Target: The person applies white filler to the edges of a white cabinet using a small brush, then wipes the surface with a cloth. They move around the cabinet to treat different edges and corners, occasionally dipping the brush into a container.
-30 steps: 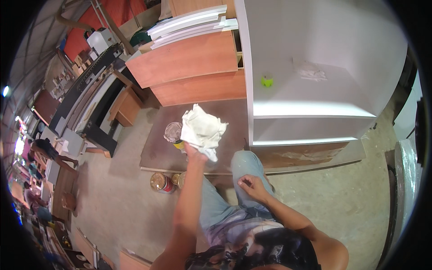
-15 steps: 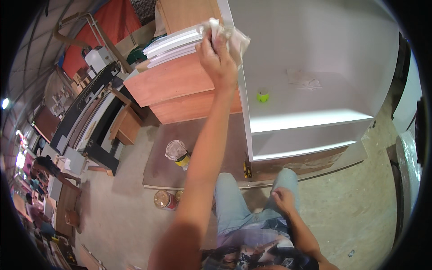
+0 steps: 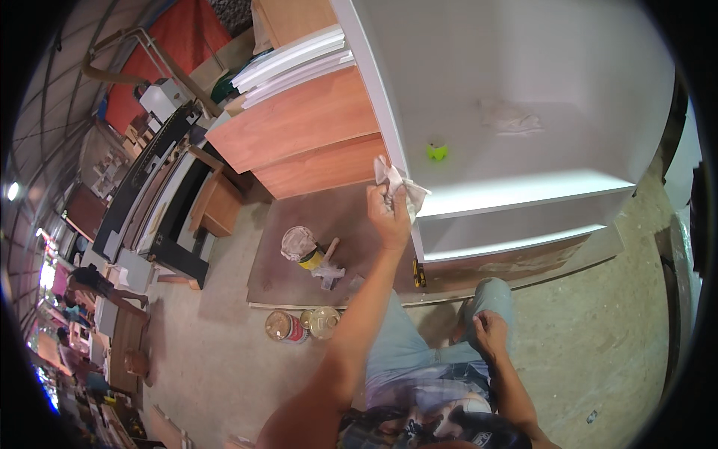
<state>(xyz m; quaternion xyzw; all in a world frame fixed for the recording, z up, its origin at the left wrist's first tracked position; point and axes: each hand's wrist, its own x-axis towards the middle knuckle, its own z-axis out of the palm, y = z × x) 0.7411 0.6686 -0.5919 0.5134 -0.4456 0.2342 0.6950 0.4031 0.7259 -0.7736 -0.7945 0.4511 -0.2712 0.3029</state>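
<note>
My left hand (image 3: 390,218) is closed round a crumpled whitish cloth (image 3: 413,194). It holds the cloth against the left front edge of a white cabinet (image 3: 389,123), near the lower shelf. My right hand (image 3: 490,331) rests by my right knee with its fingers curled in, and nothing shows in it. Inside the cabinet are a small bright yellow-green round object (image 3: 437,152) and another pale cloth (image 3: 512,117). A yellow and black utility knife (image 3: 419,274) stands against the cabinet's base, below my left hand.
A can with a yellow label (image 3: 309,260) and a handled tool (image 3: 327,271) are on a brown board (image 3: 273,280). Beside the board stand a red-labelled can (image 3: 288,328) and a clear container (image 3: 324,323). Wooden boxes (image 3: 299,127) bear white panels (image 3: 295,63). People work far left.
My left hand has come down along the cabinet's left edge with the cloth, toward me. My right hand stays by my knee. The view has shifted slightly.
</note>
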